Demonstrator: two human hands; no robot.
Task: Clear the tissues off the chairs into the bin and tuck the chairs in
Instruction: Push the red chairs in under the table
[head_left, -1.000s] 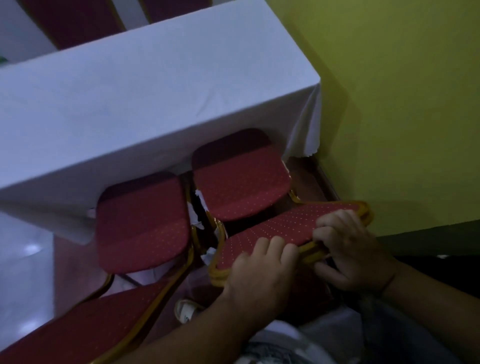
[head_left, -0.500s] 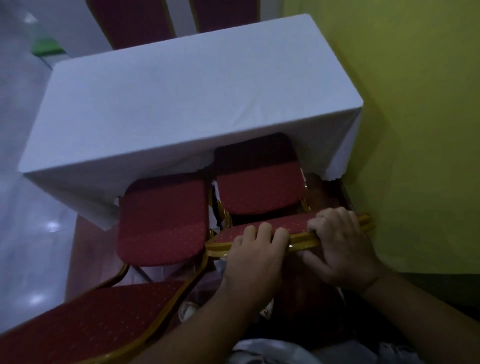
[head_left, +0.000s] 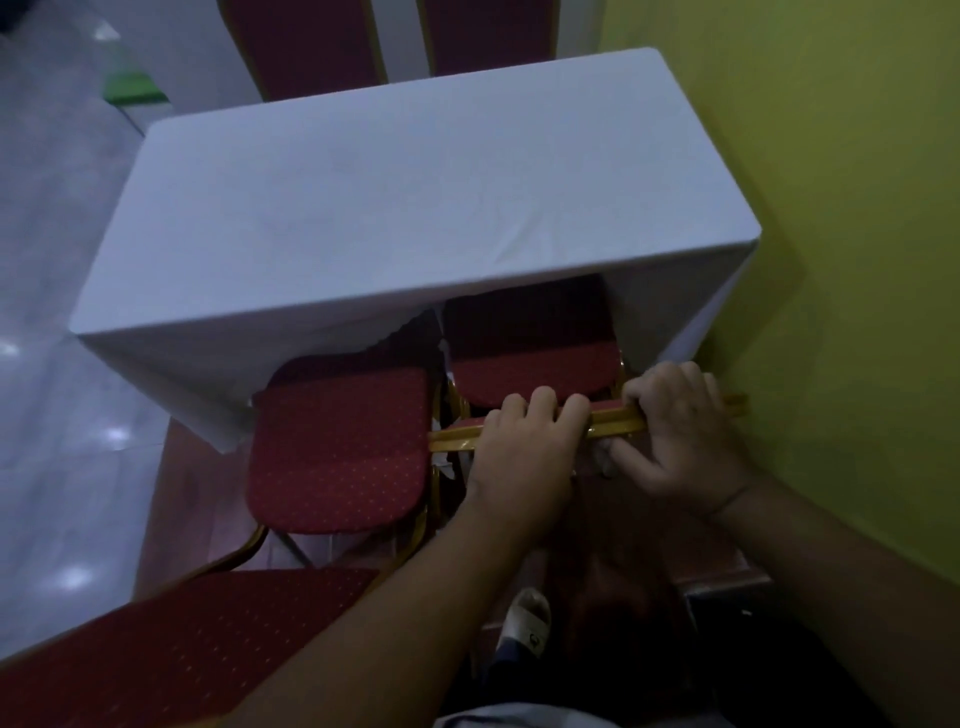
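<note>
Both hands clamped the gold top rail (head_left: 613, 428) of the right chair: left hand (head_left: 524, 462) fingers curled over it, right hand (head_left: 685, 441) wrapped round it. That chair's seat (head_left: 535, 364) sat partly under the white-clothed table (head_left: 395, 208). Left chair's seat (head_left: 337, 447) was mostly out. No tissues discernible.

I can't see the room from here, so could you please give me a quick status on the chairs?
Left hand and right hand both gripping right chair's gold backrest rail. Its seat partly under table. Left chair sticks out further. Nothing blocking.
</note>
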